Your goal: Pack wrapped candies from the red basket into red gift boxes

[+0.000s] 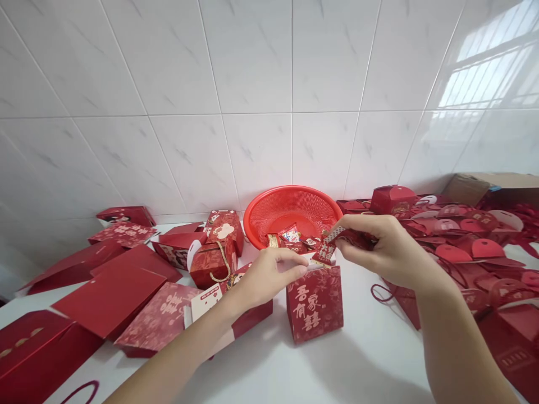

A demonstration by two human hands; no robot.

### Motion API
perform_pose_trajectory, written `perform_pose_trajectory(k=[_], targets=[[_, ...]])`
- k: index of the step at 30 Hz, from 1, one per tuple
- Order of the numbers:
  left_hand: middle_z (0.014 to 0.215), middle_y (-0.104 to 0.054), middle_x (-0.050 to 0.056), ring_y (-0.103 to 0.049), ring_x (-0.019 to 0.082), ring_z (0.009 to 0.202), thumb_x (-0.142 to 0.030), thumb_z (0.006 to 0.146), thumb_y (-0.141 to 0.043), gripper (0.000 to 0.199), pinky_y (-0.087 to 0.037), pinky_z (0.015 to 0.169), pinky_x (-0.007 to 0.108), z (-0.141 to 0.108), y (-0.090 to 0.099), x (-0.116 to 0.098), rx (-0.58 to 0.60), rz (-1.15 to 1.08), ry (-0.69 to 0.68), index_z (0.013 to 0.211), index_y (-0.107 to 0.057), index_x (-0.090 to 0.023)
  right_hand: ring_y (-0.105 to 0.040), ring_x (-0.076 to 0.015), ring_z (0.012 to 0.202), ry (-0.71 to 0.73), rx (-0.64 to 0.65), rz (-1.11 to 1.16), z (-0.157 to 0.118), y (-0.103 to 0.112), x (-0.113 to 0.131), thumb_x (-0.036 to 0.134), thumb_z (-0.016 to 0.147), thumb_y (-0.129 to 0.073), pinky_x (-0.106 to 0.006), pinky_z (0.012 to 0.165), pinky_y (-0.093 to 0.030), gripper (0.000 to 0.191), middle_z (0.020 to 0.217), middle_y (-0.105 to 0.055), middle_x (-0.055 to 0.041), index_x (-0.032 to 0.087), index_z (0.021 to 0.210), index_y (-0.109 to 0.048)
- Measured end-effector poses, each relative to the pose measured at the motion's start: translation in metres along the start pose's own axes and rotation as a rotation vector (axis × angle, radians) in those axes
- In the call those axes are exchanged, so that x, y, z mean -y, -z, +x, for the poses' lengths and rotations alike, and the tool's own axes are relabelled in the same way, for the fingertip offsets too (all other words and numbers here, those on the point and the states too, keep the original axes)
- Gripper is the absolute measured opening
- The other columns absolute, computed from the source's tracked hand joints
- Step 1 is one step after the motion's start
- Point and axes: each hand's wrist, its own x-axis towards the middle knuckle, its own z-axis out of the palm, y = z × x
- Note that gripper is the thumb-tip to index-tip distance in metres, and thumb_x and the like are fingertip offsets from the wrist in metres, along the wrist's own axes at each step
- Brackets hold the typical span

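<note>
A red paper gift box (315,306) with pale Chinese characters stands upright on the white table, its top open. My left hand (273,272) is closed at the box's upper left edge, thumb and fingertips pinching the rim. Above the opening, my right hand (379,247) is closed on red wrapped candies (324,251); one hangs tilted at the box's mouth, and others are partly hidden in the palm. Just behind the box, a red plastic basket (290,193) holds several wrapped candies (290,233). The inside of the box is mostly hidden from me.
Flat and folded red boxes (109,297) spread over the left side, with a rope-handled box (213,264) nearer the basket. Many red boxes (455,252) crowd the right, beside a cardboard carton (475,188). A tiled wall (256,151) rises behind the table.
</note>
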Motion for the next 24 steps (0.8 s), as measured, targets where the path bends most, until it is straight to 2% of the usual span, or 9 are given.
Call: perform_pose_trajectory(k=[2,6,8,11,14,16,18,20,24], targets=[[0.103,-0.077,0.003,-0.068,0.025,0.101,-0.035,0.082,-0.073,0.025,-0.051,0.093,0.034,0.001,0.001,0.002,0.006,-0.038,0.081,0.103,-0.079,-0.023,-0.041,-0.0091,0.057,0.035,0.042,-0.064,0.0,-0.003,0.0,0.014,0.082,-0.054,-0.023,0.051,-0.028,0.011,0.064,-0.052,0.0023,0.017,0.076,-0.062],[0.12,-0.073,0.005,-0.065,0.03,0.114,-0.04,0.07,-0.084,0.052,-0.051,0.096,0.037,-0.004,0.004,0.003,0.066,-0.082,0.168,0.12,-0.073,-0.025,-0.032,-0.0095,0.056,0.076,0.068,-0.157,0.004,-0.011,-0.001,0.011,0.084,-0.049,-0.024,0.05,-0.025,0.018,0.06,-0.042,0.0041,0.019,0.068,-0.05],[0.124,-0.071,0.006,-0.061,0.031,0.12,-0.04,0.069,-0.085,0.054,-0.049,0.101,0.039,-0.006,0.003,0.004,0.096,-0.095,0.143,0.119,-0.073,-0.025,-0.032,-0.0101,0.057,0.086,0.102,-0.175,0.006,-0.015,-0.002,0.01,0.084,-0.049,-0.024,0.052,-0.026,0.02,0.062,-0.042,0.0038,0.02,0.067,-0.046],[0.116,-0.072,0.008,-0.063,0.029,0.115,-0.035,0.072,-0.083,0.045,-0.048,0.101,0.04,-0.005,-0.004,0.011,0.133,-0.18,0.112,0.114,-0.074,-0.022,-0.039,-0.0107,0.06,0.104,0.166,-0.165,0.007,-0.017,-0.003,0.011,0.086,-0.051,-0.024,0.055,-0.031,0.019,0.065,-0.048,0.0027,0.02,0.069,-0.049],[0.116,-0.069,0.007,-0.063,0.025,0.111,-0.031,0.071,-0.083,0.05,-0.049,0.1,0.04,-0.002,-0.009,0.018,0.048,-0.306,0.035,0.118,-0.066,-0.023,-0.045,-0.0111,0.061,0.097,0.167,-0.136,0.007,-0.016,-0.003,0.012,0.088,-0.051,-0.024,0.056,-0.034,0.015,0.069,-0.055,0.0011,0.019,0.077,-0.058],[0.117,-0.066,0.006,-0.062,0.023,0.112,-0.029,0.074,-0.08,0.035,-0.048,0.101,0.04,-0.001,-0.01,0.021,-0.028,-0.367,-0.057,0.104,-0.064,-0.022,-0.048,-0.0115,0.062,0.087,0.14,-0.112,0.007,-0.014,-0.002,0.013,0.088,-0.052,-0.024,0.056,-0.035,0.014,0.072,-0.059,-0.0003,0.019,0.081,-0.063],[0.117,-0.066,0.006,-0.06,0.023,0.116,-0.025,0.078,-0.076,0.016,-0.045,0.105,0.04,-0.002,-0.008,0.021,-0.036,-0.362,-0.121,0.083,-0.062,-0.02,-0.05,-0.012,0.063,0.079,0.1,-0.09,0.007,-0.012,-0.001,0.017,0.089,-0.054,-0.023,0.056,-0.036,0.013,0.074,-0.062,-0.0016,0.019,0.084,-0.066],[0.117,-0.067,0.006,-0.06,0.023,0.116,-0.022,0.08,-0.074,0.015,-0.043,0.107,0.04,-0.004,-0.005,0.02,0.013,-0.329,-0.137,0.071,-0.062,-0.018,-0.051,-0.0124,0.064,0.066,0.065,-0.075,0.007,-0.01,-0.002,0.02,0.089,-0.056,-0.023,0.056,-0.037,0.012,0.074,-0.063,-0.0024,0.019,0.086,-0.067],[0.117,-0.067,0.007,-0.062,0.023,0.111,-0.021,0.081,-0.071,0.015,-0.048,0.102,0.038,-0.009,-0.002,0.017,0.088,-0.351,-0.129,0.066,-0.069,-0.019,-0.049,-0.0118,0.062,0.023,0.053,-0.05,0.009,-0.01,-0.005,0.023,0.089,-0.057,-0.023,0.055,-0.037,0.012,0.072,-0.062,-0.0017,0.018,0.087,-0.068]])
